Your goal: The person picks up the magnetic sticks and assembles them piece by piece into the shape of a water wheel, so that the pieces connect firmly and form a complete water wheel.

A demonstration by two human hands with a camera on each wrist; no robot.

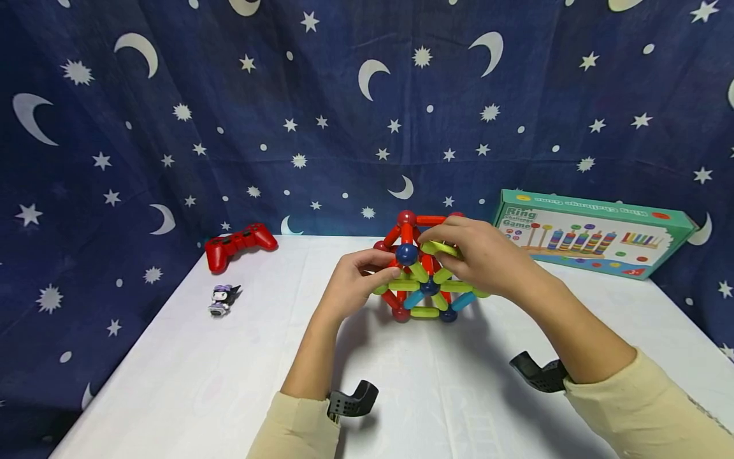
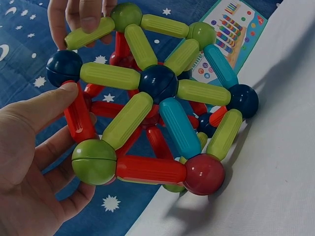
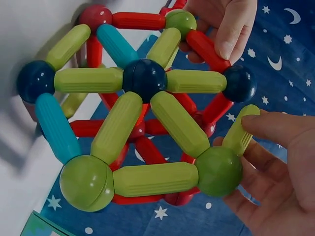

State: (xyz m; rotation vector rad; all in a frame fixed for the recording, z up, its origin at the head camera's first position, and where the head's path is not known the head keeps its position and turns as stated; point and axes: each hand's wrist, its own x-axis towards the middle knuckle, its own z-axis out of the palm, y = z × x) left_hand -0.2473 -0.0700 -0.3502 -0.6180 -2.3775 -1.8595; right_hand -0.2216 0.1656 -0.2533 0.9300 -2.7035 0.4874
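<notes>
A ball-and-rod construction model (image 1: 424,285) stands on the table, made of red, lime and blue rods joined to red, green and navy balls. My left hand (image 1: 360,280) grips its left side, with the thumb over a red rod (image 2: 79,114) between a navy ball (image 2: 64,68) and a green ball (image 2: 93,162). On the other side, my right hand (image 1: 482,255) pinches a lime rod (image 3: 241,129) that meets a green ball (image 3: 220,170). The rod's far end points toward the navy ball (image 3: 239,83), close to it. Parts of the fingers are hidden behind the model.
To the right at the back stands a green Ring Challenge Game box (image 1: 590,236). A red game controller (image 1: 241,247) lies at the back left, with a small figurine (image 1: 222,300) nearer me. A dark blue moon-and-star cloth (image 1: 332,185) hangs behind the white table (image 1: 229,382).
</notes>
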